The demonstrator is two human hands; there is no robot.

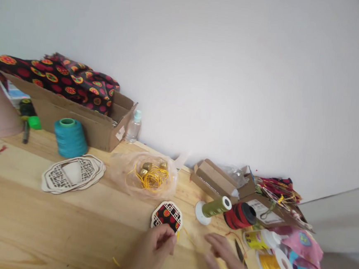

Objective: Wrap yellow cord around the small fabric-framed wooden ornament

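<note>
A small scalloped ornament, with a pale lattice frame over black fabric with red and orange flowers, is near the front of the wooden table. My left hand overlaps its lower edge, thumb and fingers closed together; what they pinch, if anything, is hidden. Yellow cord shows beside those fingertips and trails to the right. To the right, my right hand is slightly blurred, with fingers apart and no object visible in it. Part of a yellow strand shows near its fingers. Dark scissors lie just beyond it, partly hidden.
Behind the ornament is a plastic bag with bells and yellow cord. Lattice wooden pieces, a teal thread cone and a fabric-filled box are left. Green, red-black and yellow spools stand right.
</note>
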